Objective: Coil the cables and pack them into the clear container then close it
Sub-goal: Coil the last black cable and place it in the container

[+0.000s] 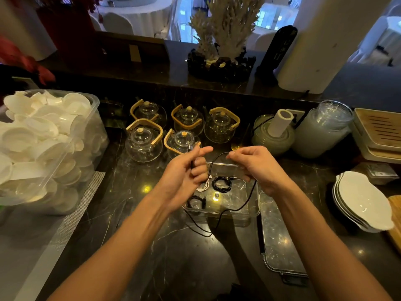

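A long black cable (234, 208) runs between both hands above the clear container (252, 210). My left hand (186, 170) is closed around one end of it, index finger stretched out. My right hand (258, 166) pinches the cable further along; from there it droops across the container's front rim onto the dark counter. Inside the container lie a coiled black cable (221, 184), a small white cable (204, 186) and another black coil (196, 202). The clear lid (280, 240) lies flat on the counter just right of the container.
Several glass teapots (144, 141) with wooden handles stand behind the container. A big clear tub of white dishes (43, 148) fills the left. Glass jars (325, 129), a wooden tray stack (377, 131) and stacked white plates (364, 202) sit to the right.
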### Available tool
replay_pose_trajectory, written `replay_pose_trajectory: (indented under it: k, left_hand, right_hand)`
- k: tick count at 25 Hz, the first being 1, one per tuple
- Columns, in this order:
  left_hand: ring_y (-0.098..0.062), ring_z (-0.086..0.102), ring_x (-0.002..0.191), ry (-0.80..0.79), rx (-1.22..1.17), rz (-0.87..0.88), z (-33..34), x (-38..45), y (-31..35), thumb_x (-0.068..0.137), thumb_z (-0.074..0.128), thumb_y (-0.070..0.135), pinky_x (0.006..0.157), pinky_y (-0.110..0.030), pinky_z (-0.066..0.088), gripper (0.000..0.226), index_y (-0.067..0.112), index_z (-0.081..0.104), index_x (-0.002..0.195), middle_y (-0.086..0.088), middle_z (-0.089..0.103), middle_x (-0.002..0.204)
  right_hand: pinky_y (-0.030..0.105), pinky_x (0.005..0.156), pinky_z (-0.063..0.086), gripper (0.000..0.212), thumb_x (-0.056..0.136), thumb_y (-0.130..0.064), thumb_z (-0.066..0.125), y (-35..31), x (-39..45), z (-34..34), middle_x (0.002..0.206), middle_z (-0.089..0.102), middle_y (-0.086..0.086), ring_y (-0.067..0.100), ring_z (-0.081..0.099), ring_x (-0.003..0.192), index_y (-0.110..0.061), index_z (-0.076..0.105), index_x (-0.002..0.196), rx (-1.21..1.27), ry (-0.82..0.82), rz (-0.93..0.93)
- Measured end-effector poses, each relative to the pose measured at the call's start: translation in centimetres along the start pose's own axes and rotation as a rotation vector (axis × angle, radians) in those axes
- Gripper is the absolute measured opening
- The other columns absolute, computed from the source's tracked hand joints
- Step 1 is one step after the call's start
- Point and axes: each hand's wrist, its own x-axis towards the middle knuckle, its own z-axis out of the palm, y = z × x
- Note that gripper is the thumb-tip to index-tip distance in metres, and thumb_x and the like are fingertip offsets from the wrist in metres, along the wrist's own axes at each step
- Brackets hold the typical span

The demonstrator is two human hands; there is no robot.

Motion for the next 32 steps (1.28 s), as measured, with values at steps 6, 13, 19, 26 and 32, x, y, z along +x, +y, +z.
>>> replay_pose_trajectory:
  k: [6,13,19,26,32]
  left_hand:
    - [-0.004,0.052,0.056,-0.113,-0.152,0.007,0.6,0.0,1.8,0.106,0.039,0.034,0.053,-0.017,0.044,0.047,-0.002,0.059,0.129,0.003,0.060,0.074]
    - [-0.018,0.073,0.063,-0.129,-0.041,0.092,1.6,-0.3,2.5,0.107,0.030,0.039,0.070,-0.029,0.059,0.050,0.008,0.070,0.108,-0.002,0.067,0.057]
    - [-0.026,0.075,0.069,-0.297,0.034,-0.163,0.4,-1.4,0.1,0.106,0.024,0.038,0.057,-0.030,0.060,0.061,0.004,0.075,0.105,-0.018,0.076,0.081]
    - [-0.034,0.074,0.101,-0.043,0.302,-0.268,-2.2,0.2,-4.0,0.109,0.025,0.046,0.084,-0.036,0.062,0.064,-0.002,0.066,0.123,-0.027,0.073,0.111]
    - [-0.021,0.076,0.091,0.011,-0.180,-0.143,-1.8,1.7,-2.2,0.109,0.022,0.046,0.081,-0.028,0.060,0.066,0.006,0.075,0.109,-0.015,0.077,0.105]
  right_hand:
    - [0.024,0.046,0.028,0.030,0.100,-0.028,0.064,3.0,-1.1,2.5,0.057,0.039,-0.005,0.008,0.033,0.046,-0.002,0.078,0.100,0.032,-0.277,0.224]
    - [0.019,0.041,0.033,0.054,0.097,-0.061,0.055,5.8,-3.0,6.5,0.052,0.039,-0.003,0.009,0.030,0.043,-0.016,0.063,0.069,0.012,-0.573,0.378]
    - [0.013,0.033,0.013,0.017,0.081,-0.026,0.070,4.0,0.8,3.9,0.052,0.030,-0.008,0.000,0.025,0.035,-0.019,0.055,0.076,0.627,-0.354,0.450]
    - [0.014,0.035,0.022,0.028,0.105,-0.029,0.051,-3.2,0.8,2.3,0.056,0.040,-0.008,0.004,0.030,0.041,-0.012,0.062,0.085,0.391,-0.337,0.326]
    - [0.024,0.043,0.027,0.031,0.108,-0.026,0.045,-2.1,-5.0,6.1,0.063,0.048,-0.001,0.009,0.034,0.046,-0.006,0.068,0.099,0.135,-0.303,0.075]
